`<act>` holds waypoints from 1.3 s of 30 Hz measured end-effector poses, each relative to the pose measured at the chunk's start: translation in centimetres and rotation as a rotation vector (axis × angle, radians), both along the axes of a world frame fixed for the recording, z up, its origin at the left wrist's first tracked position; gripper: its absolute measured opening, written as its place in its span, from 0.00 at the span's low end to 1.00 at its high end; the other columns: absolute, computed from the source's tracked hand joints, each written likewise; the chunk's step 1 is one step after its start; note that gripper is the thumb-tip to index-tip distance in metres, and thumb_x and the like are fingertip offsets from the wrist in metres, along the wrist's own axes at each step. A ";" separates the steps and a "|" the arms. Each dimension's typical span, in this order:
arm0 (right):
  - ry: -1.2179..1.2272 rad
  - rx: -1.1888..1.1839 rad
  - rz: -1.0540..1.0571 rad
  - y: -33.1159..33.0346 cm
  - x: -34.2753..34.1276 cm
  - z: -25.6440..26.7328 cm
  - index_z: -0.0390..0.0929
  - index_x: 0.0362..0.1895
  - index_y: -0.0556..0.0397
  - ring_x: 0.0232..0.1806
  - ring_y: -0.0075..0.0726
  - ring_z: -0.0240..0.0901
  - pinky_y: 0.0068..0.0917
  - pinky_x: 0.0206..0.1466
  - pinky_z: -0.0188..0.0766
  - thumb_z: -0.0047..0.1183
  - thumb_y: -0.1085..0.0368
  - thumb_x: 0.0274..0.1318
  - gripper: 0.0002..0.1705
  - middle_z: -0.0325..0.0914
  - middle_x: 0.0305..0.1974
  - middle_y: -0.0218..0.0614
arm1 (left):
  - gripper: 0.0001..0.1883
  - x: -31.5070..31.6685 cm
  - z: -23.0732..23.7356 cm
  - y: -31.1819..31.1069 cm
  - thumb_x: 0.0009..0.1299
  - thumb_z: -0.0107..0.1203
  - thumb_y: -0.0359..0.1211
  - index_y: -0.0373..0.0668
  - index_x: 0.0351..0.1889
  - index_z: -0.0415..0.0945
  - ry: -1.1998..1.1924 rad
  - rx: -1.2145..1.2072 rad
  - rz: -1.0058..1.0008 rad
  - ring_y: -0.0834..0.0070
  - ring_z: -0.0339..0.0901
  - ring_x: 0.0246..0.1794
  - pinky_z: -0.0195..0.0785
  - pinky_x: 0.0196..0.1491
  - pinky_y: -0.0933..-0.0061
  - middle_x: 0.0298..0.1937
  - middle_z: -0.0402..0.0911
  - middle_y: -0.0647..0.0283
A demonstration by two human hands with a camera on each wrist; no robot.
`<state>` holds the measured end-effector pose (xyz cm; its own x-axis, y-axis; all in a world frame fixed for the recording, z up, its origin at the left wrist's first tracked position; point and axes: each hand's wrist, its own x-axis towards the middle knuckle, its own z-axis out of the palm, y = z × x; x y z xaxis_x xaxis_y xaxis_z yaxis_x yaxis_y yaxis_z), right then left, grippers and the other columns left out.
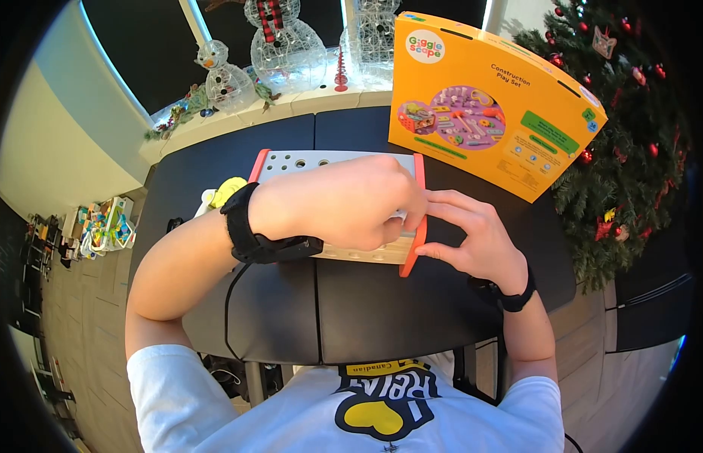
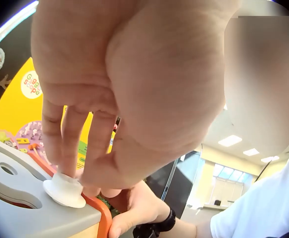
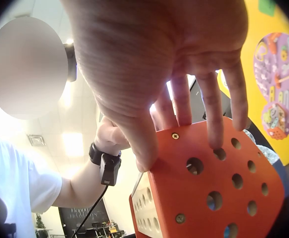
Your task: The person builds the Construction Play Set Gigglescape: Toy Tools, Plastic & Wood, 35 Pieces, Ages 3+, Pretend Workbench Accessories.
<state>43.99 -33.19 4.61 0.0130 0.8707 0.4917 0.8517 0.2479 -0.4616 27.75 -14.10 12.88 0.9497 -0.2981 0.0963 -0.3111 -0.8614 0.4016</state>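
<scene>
A person's left hand (image 1: 351,198) pinches a small white flanged piece (image 2: 65,192) between fingers and thumb, at the corner of a toy workbench's (image 1: 287,161) gray top, while the right hand (image 1: 474,232), unclenched with fingers extended, braces the bench's orange-red end panel (image 3: 216,176). Whether the white piece's shaft sits in a hole cannot be told.

Black straps (image 1: 244,225) circle both wrists, a cable trailing from the left one, above a white printed T-shirt (image 1: 291,411). The bench, with a pale wooden front, stands on a black table (image 1: 397,317), round holes piercing its top and end panel. Just beyond its left end lies a yellow-green piece (image 1: 231,186).

Behind and to the right, an orange-yellow carton (image 1: 487,106) marked "Giggle Scape Construction Play Set" stands upright on the table. Farther off, wire-framed snowmen (image 1: 291,57) and a red spiral tree (image 1: 341,74) line a window ledge (image 1: 310,100), and a Christmas tree (image 1: 619,143) with red ornaments rises at right.
</scene>
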 end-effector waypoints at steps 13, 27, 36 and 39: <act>-0.007 0.007 -0.003 0.1 0.0 0.0 0.83 0.60 0.52 0.57 0.52 0.82 0.39 0.58 0.81 0.76 0.57 0.47 0.34 0.82 0.59 0.42 | 0.10 0.4 -0.9 -0.7 0.64 0.63 0.29 0.33 0.41 0.83 -0.031 0.301 0.154 0.48 0.82 0.38 0.77 0.45 0.53 0.40 0.84 0.49; -0.014 0.000 -0.012 0.2 0.0 0.2 0.83 0.60 0.50 0.56 0.52 0.82 0.39 0.57 0.81 0.77 0.56 0.46 0.35 0.82 0.60 0.39 | 0.10 0.3 -0.8 -1.2 0.67 0.63 0.32 0.32 0.39 0.80 0.108 0.329 0.296 0.47 0.82 0.43 0.77 0.46 0.55 0.40 0.83 0.48; -0.042 0.016 -0.031 0.2 -0.1 0.1 0.83 0.59 0.49 0.55 0.50 0.83 0.39 0.56 0.81 0.77 0.55 0.44 0.35 0.82 0.60 0.36 | 0.11 0.0 -0.8 1.0 0.63 0.61 0.23 0.33 0.43 0.81 -0.081 0.251 -0.126 0.53 0.81 0.52 0.76 0.54 0.57 0.45 0.82 0.52; -0.048 0.015 -0.030 0.3 -0.1 0.1 0.83 0.58 0.49 0.54 0.50 0.83 0.39 0.56 0.81 0.77 0.53 0.43 0.35 0.82 0.61 0.35 | 0.10 -0.2 -0.9 1.6 0.64 0.62 0.25 0.33 0.43 0.80 -0.104 0.129 -0.153 0.53 0.80 0.50 0.76 0.52 0.57 0.42 0.81 0.53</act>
<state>43.89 -32.91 4.71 0.0148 0.8629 0.5051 0.8798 0.2288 -0.4166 27.55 -12.47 11.97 0.8795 -0.4538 0.1434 -0.4759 -0.8431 0.2504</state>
